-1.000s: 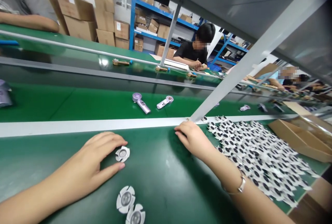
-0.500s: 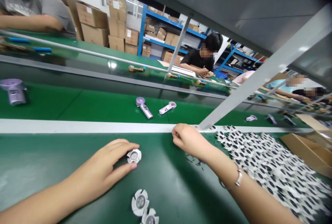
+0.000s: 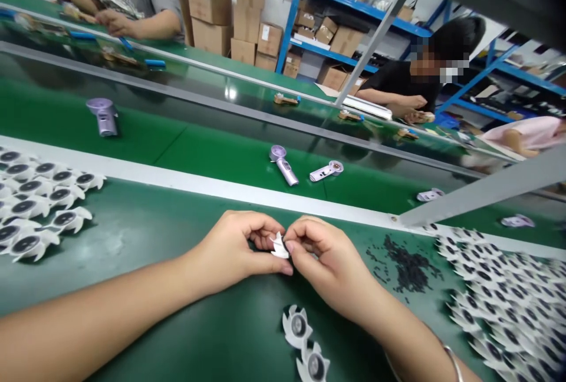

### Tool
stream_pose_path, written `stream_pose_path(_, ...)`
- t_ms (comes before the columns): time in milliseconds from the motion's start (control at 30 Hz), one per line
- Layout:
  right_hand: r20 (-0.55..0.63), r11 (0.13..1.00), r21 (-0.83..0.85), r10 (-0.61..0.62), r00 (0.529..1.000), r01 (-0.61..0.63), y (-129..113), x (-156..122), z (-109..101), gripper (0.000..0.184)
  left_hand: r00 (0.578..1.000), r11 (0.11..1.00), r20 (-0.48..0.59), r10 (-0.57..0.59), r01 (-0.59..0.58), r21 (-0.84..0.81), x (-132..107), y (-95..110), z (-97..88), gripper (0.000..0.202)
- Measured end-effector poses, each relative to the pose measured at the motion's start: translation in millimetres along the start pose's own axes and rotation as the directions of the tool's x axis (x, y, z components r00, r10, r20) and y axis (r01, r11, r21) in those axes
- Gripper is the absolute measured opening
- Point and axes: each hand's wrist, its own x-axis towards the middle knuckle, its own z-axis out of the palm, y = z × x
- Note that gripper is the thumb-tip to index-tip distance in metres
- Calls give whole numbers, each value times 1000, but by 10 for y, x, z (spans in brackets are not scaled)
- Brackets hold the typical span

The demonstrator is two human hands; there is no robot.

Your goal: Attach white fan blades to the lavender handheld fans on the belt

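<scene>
A small white fan blade is gripped on edge between the thumb and fingers of my left hand. My right hand is closed in a pinch against the blade's right side. What lies between its fingertips is too small and hidden to make out. Two more white fan blades lie on the green work surface below my hands, an upper one and a lower one. To the right of my right hand spreads a pile of tiny black parts.
Rows of fan blades cover the surface at right and left. Beyond a white rail, purple handheld fan bodies lie on a green belt. A slanted metal post rises at right. Co-workers sit across the line.
My right hand has come from near the rail to the fan blade in my left hand. The blade is now turned on edge. The view has shifted, showing the left rows and the black pile.
</scene>
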Motion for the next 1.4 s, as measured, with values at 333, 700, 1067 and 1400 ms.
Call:
stream_pose_path(333, -32, 998, -65, 17, 999, -19, 48, 4, 6, 12, 1000, 998, 6, -30, 31, -64, 0, 33, -9, 32)
stream_pose_path(700, -106, 937, -344, -98, 990, 56, 352, 446, -313, 24, 989, 953, -64, -133, 110, -281, 75, -97, -11, 41)
stream_pose_path(1067, -193, 955, -250, 113, 975, -160, 801, 1185, -853, 70, 982, 909, -130, -138, 73, -411, 102, 45, -168, 39)
stream_pose_path(1400, -174, 998, 64, 4, 985, 7, -206, 215, -342, 38, 976, 988, -172, 137, -147, -50, -17, 665, -416, 30)
